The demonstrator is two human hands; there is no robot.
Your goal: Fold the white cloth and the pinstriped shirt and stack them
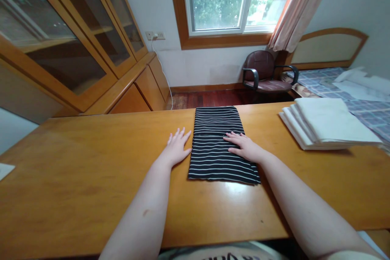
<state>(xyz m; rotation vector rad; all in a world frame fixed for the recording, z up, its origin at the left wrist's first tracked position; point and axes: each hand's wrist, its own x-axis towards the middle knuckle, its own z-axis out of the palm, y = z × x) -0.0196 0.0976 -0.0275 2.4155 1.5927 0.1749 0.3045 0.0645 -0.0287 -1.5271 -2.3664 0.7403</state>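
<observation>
A black cloth with thin white stripes point(217, 156) lies folded into a long flat rectangle on the wooden table point(91, 178). My right hand point(243, 146) rests flat on its right side, fingers spread and pointing left. Beside its left edge, my left hand point(177, 148) lies on the tabletop with the fingers apart; the thumb and fingertips reach to the cloth's edge. Neither hand grips anything. The cloth's far end comes up to the table's far edge, and its near right corner shows several layers.
A stack of folded white cloths point(329, 124) sits on the table at the right. Beyond the table are a maroon armchair point(263, 69), a bed with a plaid cover point(323, 83) and a window point(225, 0). Glass-door cabinets point(85, 65) stand at the left.
</observation>
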